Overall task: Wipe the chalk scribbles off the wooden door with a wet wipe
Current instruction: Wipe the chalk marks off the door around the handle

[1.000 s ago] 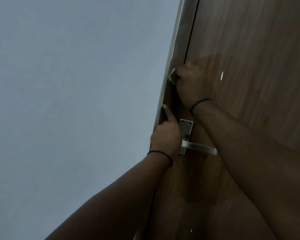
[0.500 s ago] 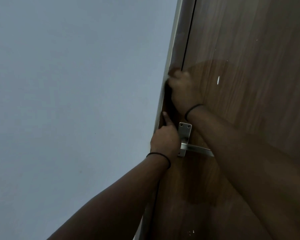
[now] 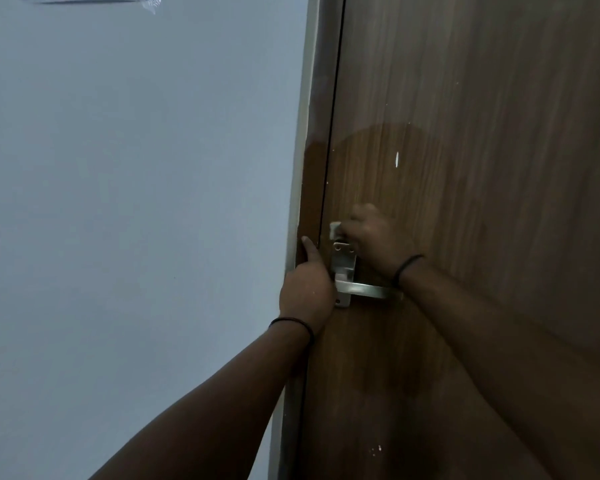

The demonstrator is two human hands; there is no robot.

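Note:
The brown wooden door [image 3: 482, 140] fills the right half of the head view. A darker damp patch spreads over it around a small white mark [image 3: 397, 159]. My right hand [image 3: 378, 237] presses a pale wet wipe [image 3: 335, 230] against the door just above the metal handle plate [image 3: 343, 263]. My left hand [image 3: 307, 289] rests on the door frame [image 3: 321, 98] beside the handle, its thumb pointing up along the frame. The left hand's fingers are hidden behind it.
A silver lever handle [image 3: 368, 290] sticks out to the right under my right wrist. A pale blue-grey wall [image 3: 136, 202] fills the left half. Small white specks [image 3: 376, 450] sit low on the door. Both wrists wear thin black bands.
My right hand with the wipe has moved down from the frame edge higher up to just above the handle plate. The left hand stays in place.

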